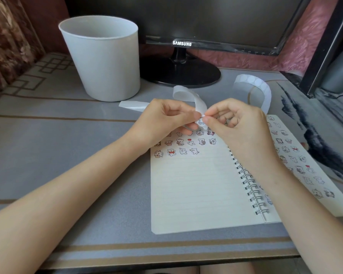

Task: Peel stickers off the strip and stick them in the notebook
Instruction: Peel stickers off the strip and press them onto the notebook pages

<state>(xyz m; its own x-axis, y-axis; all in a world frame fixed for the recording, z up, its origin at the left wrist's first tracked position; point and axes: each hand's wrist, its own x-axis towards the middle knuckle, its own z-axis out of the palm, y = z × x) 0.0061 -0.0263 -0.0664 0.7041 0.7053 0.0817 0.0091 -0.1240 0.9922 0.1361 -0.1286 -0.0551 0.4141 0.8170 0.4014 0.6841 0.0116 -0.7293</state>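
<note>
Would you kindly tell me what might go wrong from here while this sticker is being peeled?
1. The left hand and right hand pinch the strip close together at a tight bend, so the small sticker there might crease or tear.
2. The strip's loose loops curl over the desk and might snag or flop onto the page.
3. The hands cover the upper rows in the notebook, so the next sticker might land crooked or overlap.

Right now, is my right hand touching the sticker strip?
Touching. The head view shows the right hand pinching the sticker strip between thumb and forefinger, right beside the left hand, which grips it too.
</note>
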